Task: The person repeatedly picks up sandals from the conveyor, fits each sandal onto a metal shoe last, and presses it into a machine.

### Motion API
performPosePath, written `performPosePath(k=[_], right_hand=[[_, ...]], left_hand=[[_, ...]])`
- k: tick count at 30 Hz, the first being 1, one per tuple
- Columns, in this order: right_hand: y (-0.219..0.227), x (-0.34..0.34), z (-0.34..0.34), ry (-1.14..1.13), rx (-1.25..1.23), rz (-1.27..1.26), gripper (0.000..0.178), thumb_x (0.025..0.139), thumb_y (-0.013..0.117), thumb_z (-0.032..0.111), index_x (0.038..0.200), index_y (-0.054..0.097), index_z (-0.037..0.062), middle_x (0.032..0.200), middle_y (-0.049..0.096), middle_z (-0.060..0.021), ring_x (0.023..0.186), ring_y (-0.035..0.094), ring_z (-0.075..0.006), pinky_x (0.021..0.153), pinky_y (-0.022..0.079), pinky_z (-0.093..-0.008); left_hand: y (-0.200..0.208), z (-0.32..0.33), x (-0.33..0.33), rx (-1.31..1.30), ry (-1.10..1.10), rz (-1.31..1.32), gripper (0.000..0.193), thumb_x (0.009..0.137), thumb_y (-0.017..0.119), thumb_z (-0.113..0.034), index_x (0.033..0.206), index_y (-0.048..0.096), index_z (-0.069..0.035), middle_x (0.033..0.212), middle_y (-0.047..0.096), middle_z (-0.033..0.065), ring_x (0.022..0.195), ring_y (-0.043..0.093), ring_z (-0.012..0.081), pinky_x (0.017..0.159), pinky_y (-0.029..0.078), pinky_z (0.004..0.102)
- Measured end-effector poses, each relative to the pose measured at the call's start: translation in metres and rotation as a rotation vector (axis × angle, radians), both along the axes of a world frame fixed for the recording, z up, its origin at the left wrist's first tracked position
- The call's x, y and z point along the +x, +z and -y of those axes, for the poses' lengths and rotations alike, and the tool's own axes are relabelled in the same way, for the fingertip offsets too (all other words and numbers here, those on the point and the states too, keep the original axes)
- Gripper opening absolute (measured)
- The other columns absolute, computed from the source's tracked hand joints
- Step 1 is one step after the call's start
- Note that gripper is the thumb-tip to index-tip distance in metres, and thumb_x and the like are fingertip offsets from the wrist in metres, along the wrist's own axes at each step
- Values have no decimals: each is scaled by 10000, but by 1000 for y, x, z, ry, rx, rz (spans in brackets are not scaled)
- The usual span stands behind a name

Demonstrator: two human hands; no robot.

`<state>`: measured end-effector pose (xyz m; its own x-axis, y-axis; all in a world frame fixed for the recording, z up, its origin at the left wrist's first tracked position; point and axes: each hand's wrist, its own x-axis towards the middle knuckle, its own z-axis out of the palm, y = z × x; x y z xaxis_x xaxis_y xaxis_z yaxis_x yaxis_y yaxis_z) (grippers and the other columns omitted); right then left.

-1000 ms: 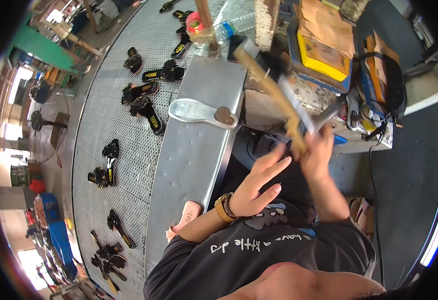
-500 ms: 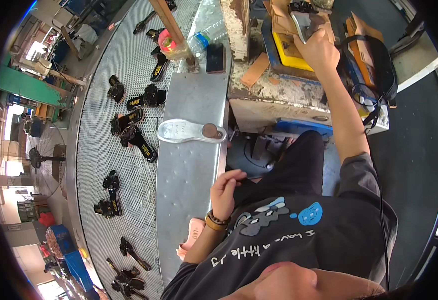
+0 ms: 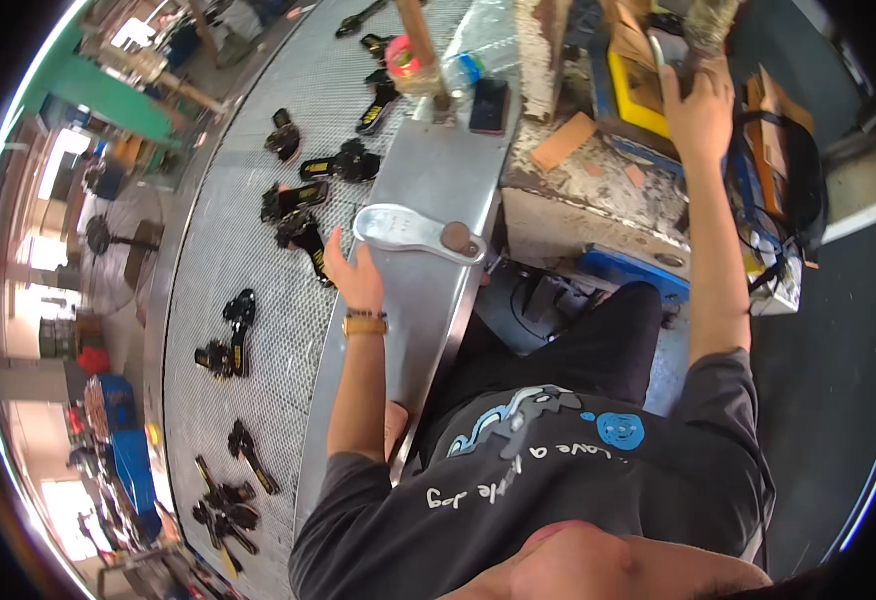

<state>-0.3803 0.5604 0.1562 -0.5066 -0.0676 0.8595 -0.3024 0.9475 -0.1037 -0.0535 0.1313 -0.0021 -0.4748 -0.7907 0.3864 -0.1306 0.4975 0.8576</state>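
My right hand [image 3: 703, 120] is closed at the far right, beside the yellow tray [image 3: 634, 100]. Between its thumb and fingers is a grey metal sole-shaped plate [image 3: 657, 48], mostly hidden by the hand and brown pieces around it. My left hand [image 3: 356, 282] is over the left edge of the metal bench, fingers apart and nothing in them. Close by its fingertips lies a black sandal [image 3: 305, 238] on the mesh surface. A second metal sole-shaped plate [image 3: 403, 226] with a round brown knob [image 3: 457, 237] rests on the bench. A pink sandal [image 3: 395, 422] is partly covered by my left forearm.
Several black sandals [image 3: 223, 355] lie across the mesh table [image 3: 288, 400] on the left. A phone [image 3: 490, 107], a plastic bottle [image 3: 464, 72] and a wooden post [image 3: 418, 40] stand at the bench's far end. A black bag [image 3: 803, 165] is at the right.
My left hand has moved from the bench's near side leftward and forward toward the black sandals. My right hand has stayed by the yellow tray, turned so it covers more of the plate.
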Motion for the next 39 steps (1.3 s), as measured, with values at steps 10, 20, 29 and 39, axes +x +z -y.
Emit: performPosePath(k=[10, 20, 29, 39], right_hand=[[22, -58, 9, -176, -257, 240, 511, 790, 671, 436, 1165, 790, 110, 1225, 741, -174, 1194, 633, -439, 1059, 474, -519], [20, -52, 13, 60, -498, 459, 434, 804, 721, 382, 1140, 789, 115, 1198, 758, -165, 1131, 699, -365, 989, 515, -420], [-8, 166, 132, 711, -1552, 554, 208, 857, 688, 33, 1060, 717, -4, 1010, 697, -63, 933, 654, -161, 852, 528, -325], [-134, 320, 215, 1606, -723, 1582, 172, 810, 715, -16, 963, 655, 33, 1117, 705, -115, 1198, 650, -273, 1105, 462, -414]], left_hand=[[-44, 142, 2, -190, 478, 961, 843, 908, 677, -485, 1486, 439, 81, 1440, 572, 265, 1356, 523, 434, 1172, 370, 517], [-17, 141, 118, 1128, -193, -408, 351, 988, 702, -354, 1074, 716, -14, 931, 740, 130, 832, 709, 243, 812, 597, 425], [69, -114, 132, 1570, -791, 39, 587, 1086, 495, -414, 1475, 435, 22, 1323, 669, 261, 1004, 747, 379, 872, 626, 471], [3, 12, 191, 1190, 106, -766, 588, 1122, 346, -417, 1474, 446, 43, 1503, 534, 210, 1366, 537, 365, 1137, 461, 541]])
